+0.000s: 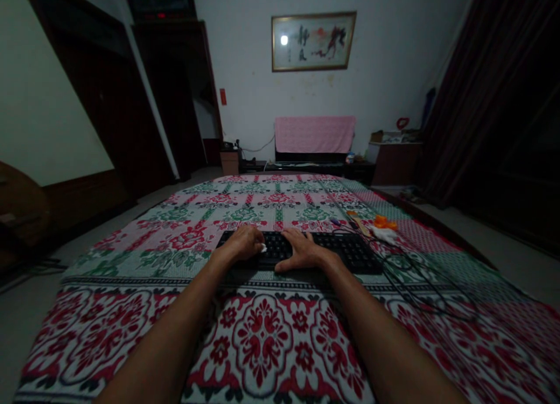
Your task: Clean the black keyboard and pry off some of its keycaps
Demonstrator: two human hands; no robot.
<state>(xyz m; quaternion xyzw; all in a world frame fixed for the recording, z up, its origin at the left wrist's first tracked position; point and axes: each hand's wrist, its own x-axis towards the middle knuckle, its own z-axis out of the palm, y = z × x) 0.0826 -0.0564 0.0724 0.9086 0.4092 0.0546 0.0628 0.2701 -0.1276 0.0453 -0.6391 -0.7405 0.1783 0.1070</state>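
A black computer keyboard lies flat on the patterned bed cover. My left hand is over its left part, fingers closed and pinching a small white wad against the keys. What the wad is made of is too small to tell. My right hand spans the middle of the keyboard, with the thumb at the front edge and the fingers reaching the back edge, gripping it. Some of the keys are hidden beneath both hands.
Right of the keyboard lie a black cable, an orange item and a crumpled white item. The red, green and white cover spreads all around. Beyond stand a low cabinet with a pink cloth and a box-like cabinet.
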